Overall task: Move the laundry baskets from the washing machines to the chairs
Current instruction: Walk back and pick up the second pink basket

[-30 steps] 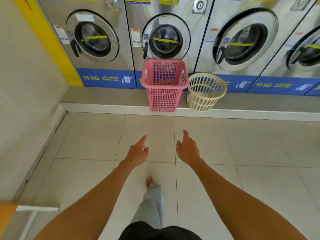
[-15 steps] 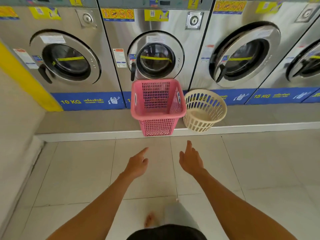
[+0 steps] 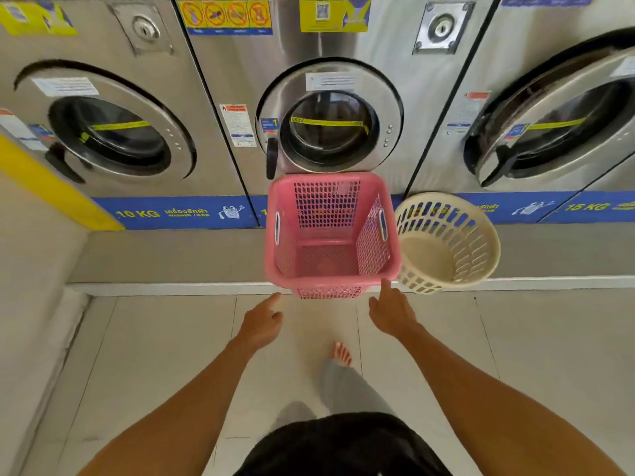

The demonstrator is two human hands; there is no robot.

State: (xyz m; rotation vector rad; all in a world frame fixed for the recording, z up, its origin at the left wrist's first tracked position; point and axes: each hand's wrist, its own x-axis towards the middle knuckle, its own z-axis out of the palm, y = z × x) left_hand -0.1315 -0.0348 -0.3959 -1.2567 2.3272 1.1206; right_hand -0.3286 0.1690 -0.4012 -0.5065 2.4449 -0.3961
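Grey raised ledge (image 3: 178, 255), pink basket (image 3: 331, 269), cream basket (image 3: 446, 249) just beside
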